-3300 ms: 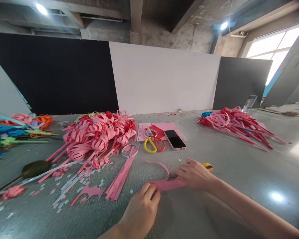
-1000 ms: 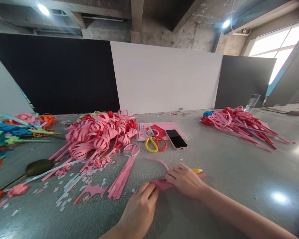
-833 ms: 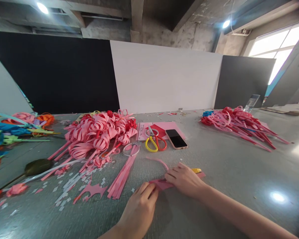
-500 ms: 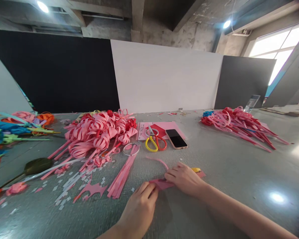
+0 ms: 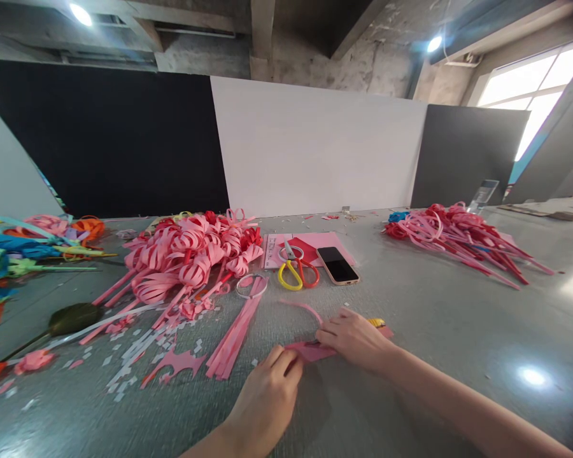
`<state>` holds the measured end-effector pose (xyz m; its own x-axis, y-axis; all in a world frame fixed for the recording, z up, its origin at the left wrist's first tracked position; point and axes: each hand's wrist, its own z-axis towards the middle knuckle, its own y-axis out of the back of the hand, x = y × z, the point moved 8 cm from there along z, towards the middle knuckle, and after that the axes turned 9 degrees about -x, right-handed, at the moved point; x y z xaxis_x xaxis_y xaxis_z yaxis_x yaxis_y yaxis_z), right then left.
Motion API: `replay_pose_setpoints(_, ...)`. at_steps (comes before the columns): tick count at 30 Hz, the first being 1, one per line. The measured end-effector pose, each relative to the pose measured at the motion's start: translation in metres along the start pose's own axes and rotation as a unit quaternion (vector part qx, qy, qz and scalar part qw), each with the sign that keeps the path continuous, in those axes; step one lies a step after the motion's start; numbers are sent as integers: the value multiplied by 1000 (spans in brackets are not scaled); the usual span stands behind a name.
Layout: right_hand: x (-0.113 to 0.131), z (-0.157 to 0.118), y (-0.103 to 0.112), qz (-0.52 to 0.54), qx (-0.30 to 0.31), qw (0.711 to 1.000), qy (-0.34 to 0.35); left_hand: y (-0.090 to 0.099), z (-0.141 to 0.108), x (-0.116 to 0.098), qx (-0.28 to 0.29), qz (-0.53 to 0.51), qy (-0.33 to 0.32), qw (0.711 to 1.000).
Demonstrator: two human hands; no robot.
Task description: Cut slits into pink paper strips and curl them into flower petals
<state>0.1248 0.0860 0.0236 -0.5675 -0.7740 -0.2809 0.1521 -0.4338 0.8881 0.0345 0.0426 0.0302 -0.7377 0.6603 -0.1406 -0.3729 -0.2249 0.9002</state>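
Nearest me, the left hand (image 5: 270,391) has its thumb and forefinger drawn narrow, pinching the near left end of the pink paper (image 5: 314,352). The paper lies low over the grey table (image 5: 391,413), running from those fingers under the right hand (image 5: 356,337). The right fingers are bent close together and laid over it; I can't tell whether they also grip the yellow-handled tool (image 5: 375,322) peeking out past their knuckles. Three seconds ago that hand sat farther from the left one, with a longer stretch of paper bare between them; now the gap is short and the paper's other end pokes out beyond the right hand. The thin pink curl (image 5: 307,308) just past the right fingertips has flattened, where it arched widely before.

Left of the left fingers are a torn pink scrap (image 5: 180,362) and a bundle of pink strips (image 5: 233,337), its far end at a white ring (image 5: 237,287). Beyond the right fingers rest scissors (image 5: 298,264) and a phone (image 5: 338,265). Farther off, the big pink heap (image 5: 186,254) lies to the left, the smaller heap (image 5: 453,235) to the right.
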Motion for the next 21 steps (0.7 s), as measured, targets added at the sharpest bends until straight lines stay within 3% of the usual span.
replay_pose_setpoints(21, -7, -6, 0, -4, 13, 1000, 4, 0, 0, 0, 3, -10, 0, 1000)
